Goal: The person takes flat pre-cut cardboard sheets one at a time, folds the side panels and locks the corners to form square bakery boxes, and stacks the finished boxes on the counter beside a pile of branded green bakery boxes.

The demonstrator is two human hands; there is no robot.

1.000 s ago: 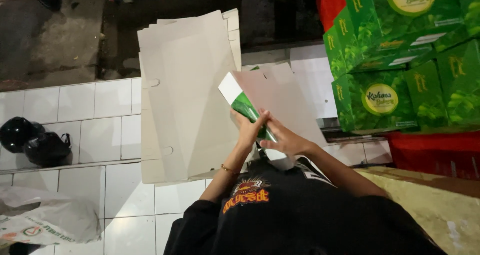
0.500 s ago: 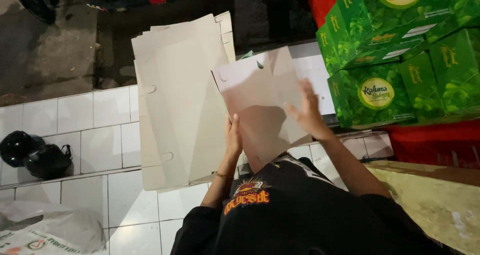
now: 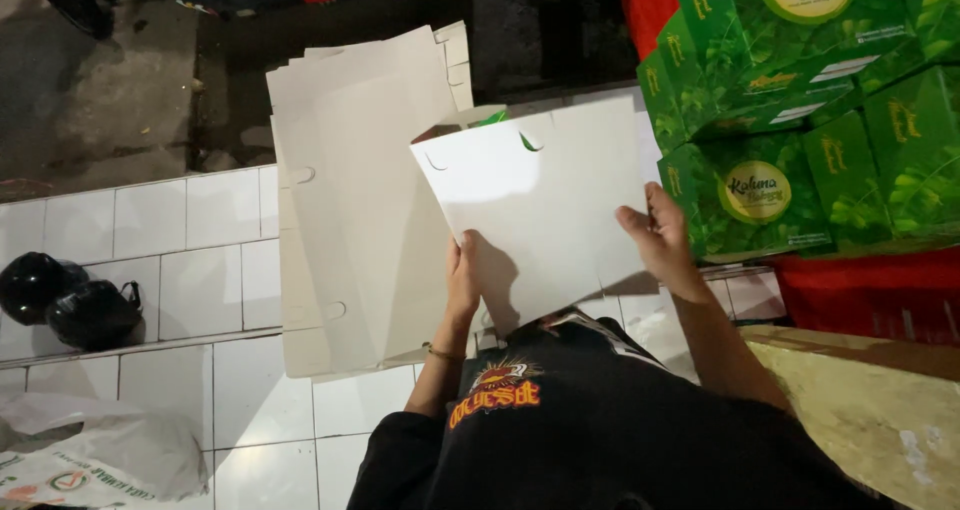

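I hold a flat, unfolded cardboard box blank [image 3: 545,205], its pale plain side up, a bit of green print showing at its top edge. My left hand [image 3: 462,280] grips its lower left edge. My right hand [image 3: 658,238] grips its lower right edge. The blank hangs over a stack of several more flat pale blanks [image 3: 350,200] lying on the white tiled floor [image 3: 180,230].
Several assembled green boxes [image 3: 800,110] are piled at the right over a red surface [image 3: 870,290]. Two black helmets [image 3: 65,300] lie at the left. A white plastic bag [image 3: 100,450] sits at the bottom left. A yellowish board [image 3: 860,410] is at the lower right.
The blank was folded narrow with its green side showing; it has been spread out flat with the pale side up, and my hands have moved apart to its lower edges.
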